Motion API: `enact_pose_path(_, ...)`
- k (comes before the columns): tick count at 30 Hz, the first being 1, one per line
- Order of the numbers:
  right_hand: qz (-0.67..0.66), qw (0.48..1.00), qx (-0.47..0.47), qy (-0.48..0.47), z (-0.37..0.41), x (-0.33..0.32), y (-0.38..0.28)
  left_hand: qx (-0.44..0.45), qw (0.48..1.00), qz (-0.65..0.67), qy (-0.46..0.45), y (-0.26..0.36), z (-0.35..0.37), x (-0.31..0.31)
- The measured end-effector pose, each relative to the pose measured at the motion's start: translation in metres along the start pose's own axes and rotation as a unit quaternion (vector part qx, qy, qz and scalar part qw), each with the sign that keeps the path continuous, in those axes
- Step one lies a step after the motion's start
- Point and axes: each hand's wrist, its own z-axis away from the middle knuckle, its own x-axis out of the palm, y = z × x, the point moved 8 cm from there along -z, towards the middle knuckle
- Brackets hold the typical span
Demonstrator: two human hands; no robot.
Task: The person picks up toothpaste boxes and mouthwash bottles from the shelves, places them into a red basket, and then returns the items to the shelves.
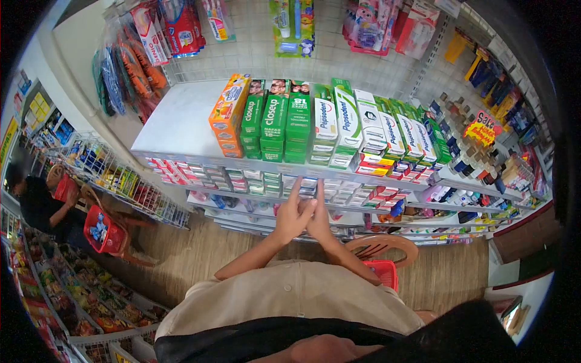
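Note:
My left hand [291, 219] and my right hand [319, 222] meet in front of me at the shelf front, thumbs close together. A finger of each hand stretches forward, and the fingertips overlap a row of small toothpaste boxes [272, 183] just under the top shelf's edge. Nothing shows in either hand. Above my fingertips, green Closeup boxes [273, 121] stand in stacks on the top shelf. White and green Pepsodent boxes [324, 124] are to their right, and orange boxes [229, 115] to their left.
White shelf surface [181, 124] shows left of the orange boxes. Toothbrush packs [293, 27] hang above. Bottles [463, 145] stand at the right. Near my right forearm are a red basket [384, 274] and a brown chair [387, 243]. At the left, a person [45, 202] is beside another red basket [104, 230].

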Motion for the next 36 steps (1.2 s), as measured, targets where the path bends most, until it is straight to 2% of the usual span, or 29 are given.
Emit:
enact_pose_path(3,-0.070,0.996,0.043,-0.028,0.001,0.000,-0.008,-0.016,1.000,0.009,0.001,-0.003,0.000,0.001)
enact_pose_path(6,-0.066,0.995,0.068,-0.032,0.002,0.000,-0.001,-0.027,1.000,0.015,0.004,-0.004,-0.001,0.001)
enact_pose_path(9,-0.040,0.999,0.023,-0.008,0.000,-0.001,-0.005,-0.034,0.999,0.041,0.007,-0.004,0.000,0.000)
enact_pose_path(12,-0.080,0.995,0.053,-0.025,0.002,0.000,-0.008,-0.044,0.999,0.023,0.006,-0.009,0.000,0.001)
enact_pose_path(21,-0.079,0.997,0.017,-0.018,0.002,-0.001,-0.021,-0.035,0.999,0.034,-0.004,-0.003,0.002,-0.001)
enact_pose_path(24,-0.119,0.993,0.017,-0.008,0.008,0.001,-0.011,-0.013,0.996,0.090,0.016,-0.007,0.011,-0.012)
enact_pose_path(26,-0.109,0.994,0.013,0.000,0.015,-0.002,-0.015,-0.006,0.991,0.106,0.078,-0.022,0.018,-0.032)
enact_pose_path(27,-0.129,0.991,0.024,0.004,0.021,-0.002,-0.008,-0.005,0.991,0.106,0.079,-0.025,0.020,-0.039)
enact_pose_path(29,-0.145,0.988,0.041,0.018,0.035,-0.002,0.002,-0.040,0.976,0.104,0.189,-0.039,0.027,-0.072)
enact_pose_path(30,-0.146,0.988,0.041,0.017,0.041,-0.002,0.005,-0.040,0.976,0.103,0.189,-0.046,0.026,-0.081)
enact_pose_path(32,-0.150,0.986,0.075,0.000,0.054,0.000,0.016,-0.046,0.961,0.067,0.264,-0.059,0.024,-0.109)
enact_pose_path(33,-0.152,0.985,0.077,-0.001,0.060,0.001,0.021,-0.048,0.961,0.066,0.265,-0.060,0.018,-0.115)
enact_pose_path(35,-0.164,0.982,0.095,-0.001,0.072,0.005,0.035,0.017,0.946,0.095,0.310,-0.053,0.008,-0.131)
enact_pose_path(36,-0.165,0.981,0.098,-0.003,0.076,0.005,0.035,0.014,0.946,0.093,0.310,-0.050,0.005,-0.133)
